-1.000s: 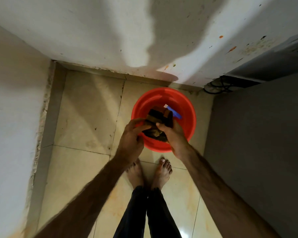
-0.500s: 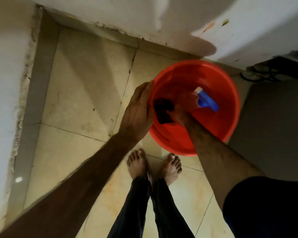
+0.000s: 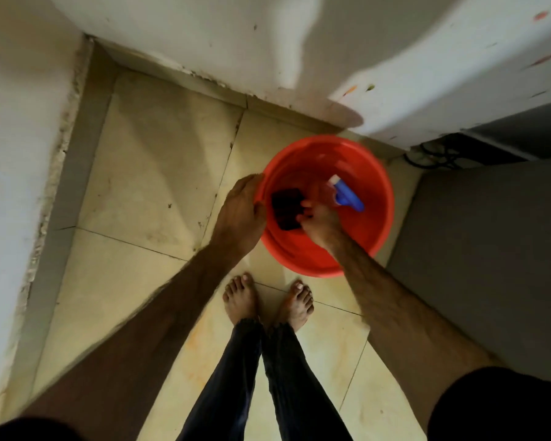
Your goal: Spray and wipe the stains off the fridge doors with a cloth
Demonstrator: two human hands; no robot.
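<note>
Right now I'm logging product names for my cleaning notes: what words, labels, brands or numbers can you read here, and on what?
None can be read.
Spray bottle in the red basin: any label is blurred, no text legible.
Dark cloth: no print visible.
Wall and floor tiles: only stains, no writing.

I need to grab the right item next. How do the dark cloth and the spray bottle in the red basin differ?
The cloth is dark, flat and squarish; the spray bottle has a blue and white head and lies on its side. The right hand touches the cloth; nothing holds the bottle. Both sit inside the basin.
</note>
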